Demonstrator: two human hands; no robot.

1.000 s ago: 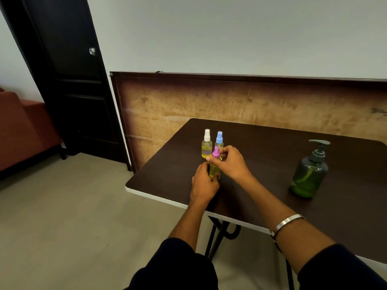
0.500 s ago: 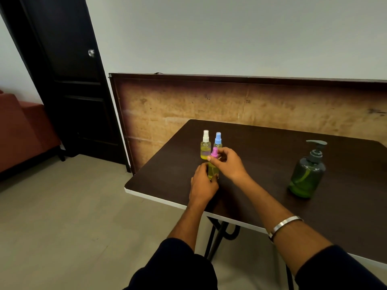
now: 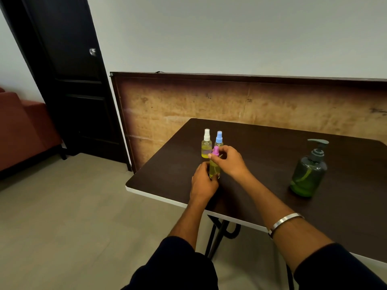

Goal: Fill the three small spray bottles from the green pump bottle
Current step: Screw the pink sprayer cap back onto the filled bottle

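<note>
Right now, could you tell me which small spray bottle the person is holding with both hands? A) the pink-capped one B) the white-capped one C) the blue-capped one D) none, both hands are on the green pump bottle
A: the left hand grips the yellow-filled body of the pink-capped small spray bottle while the right hand pinches its cap; the white-capped bottle and blue-capped bottle stand untouched behind, and the green pump bottle stands apart.

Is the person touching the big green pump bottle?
No, the green pump bottle stands alone on the table, while the left hand and the right hand hold the pink-capped spray bottle.
</note>
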